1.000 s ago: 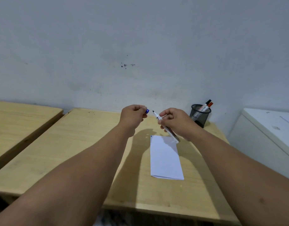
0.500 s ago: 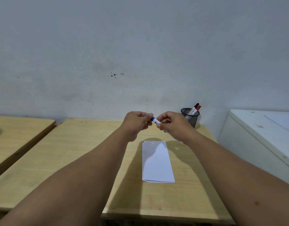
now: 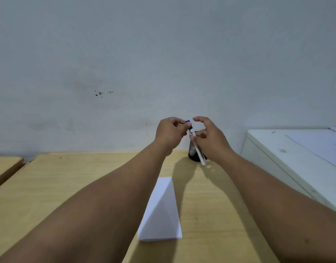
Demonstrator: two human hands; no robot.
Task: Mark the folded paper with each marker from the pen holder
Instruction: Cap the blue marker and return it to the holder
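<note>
A white marker with a blue cap (image 3: 196, 144) is held nearly upright above the far side of the wooden desk (image 3: 68, 186). My left hand (image 3: 170, 134) pinches its capped top end. My right hand (image 3: 210, 138) grips the barrel lower down, index finger and thumb spread above it. Behind the marker, the black mesh pen holder (image 3: 193, 154) is mostly hidden by my right hand. The folded white paper (image 3: 161, 211) lies flat on the desk in front of me, between my forearms.
A grey wall rises just behind the desk. A white cabinet top (image 3: 296, 154) stands to the right of the desk, with a sheet on it. Another wooden desk (image 3: 4, 168) adjoins on the left.
The blue cap, held apart in my left hand a second ago, now sits on the marker. Both hands have moved toward the pen holder, and the marker has turned more upright.
</note>
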